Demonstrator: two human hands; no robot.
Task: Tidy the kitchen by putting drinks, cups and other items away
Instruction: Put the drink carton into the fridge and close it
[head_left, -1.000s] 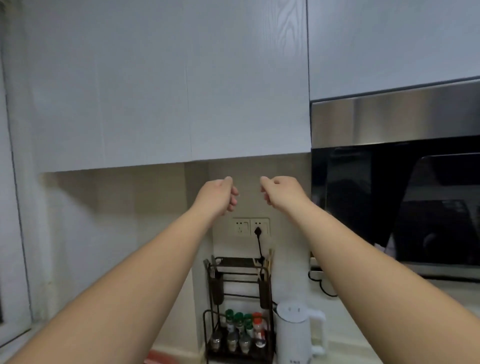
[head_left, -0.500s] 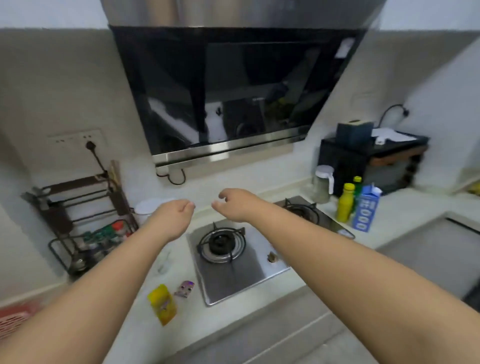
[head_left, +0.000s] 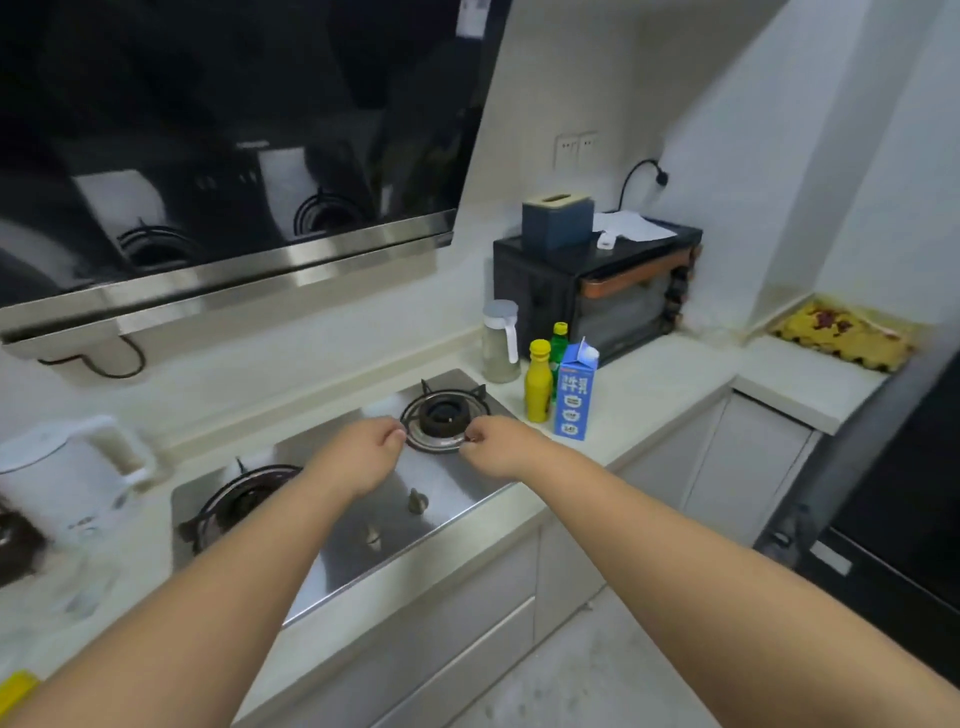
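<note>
A blue milk carton (head_left: 574, 395), a yellow bottle (head_left: 538, 380) and a green bottle (head_left: 559, 343) behind it stand together on the white counter right of the stove. A clear lidded jug (head_left: 501, 340) stands just behind them. My left hand (head_left: 358, 457) and my right hand (head_left: 496, 447) hover over the steel gas stove (head_left: 363, 525), both loosely curled with nothing in them. The right hand is a short way left of the carton, apart from it.
A black toaster oven (head_left: 597, 291) with a dark tissue box (head_left: 557, 221) on top sits at the back right. A white kettle (head_left: 67, 478) stands at the left. The range hood (head_left: 228, 156) hangs overhead. A dark fridge (head_left: 893, 499) is at the right.
My view has swung down and to the right, from the upper cabinets to the stove and counter. Both hands stayed extended and curled, now lower over the stove near the drinks.
</note>
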